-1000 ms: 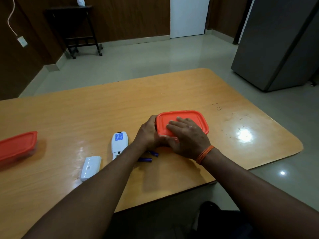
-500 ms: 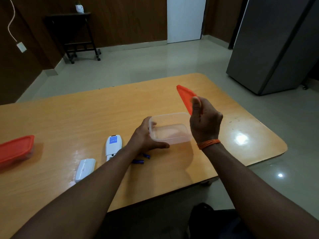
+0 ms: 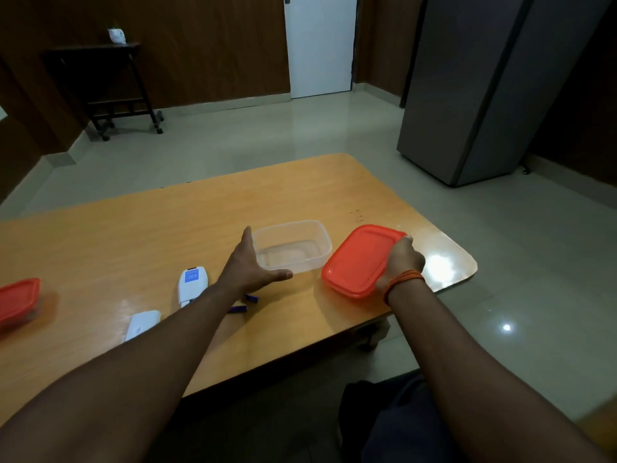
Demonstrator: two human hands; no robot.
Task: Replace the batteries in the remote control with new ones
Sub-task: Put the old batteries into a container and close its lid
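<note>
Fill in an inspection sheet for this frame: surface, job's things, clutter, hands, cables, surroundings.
Surface: orange-brown wooden table, glossy, dark specks near its far right corner.
Job's things: white remote control lying back-up; white battery cover beside it, detached; two blue-purple batteries loose by the left wrist; clear plastic container open, looks empty; its orange plastic lid off.
Clutter: second orange-lidded container at the left edge.
Hands: left hand open beside the clear container; right hand gripping the lid.
Cables: nothing seen.
Surroundings: grey cabinet, white door, dark wheeled side table.
</note>
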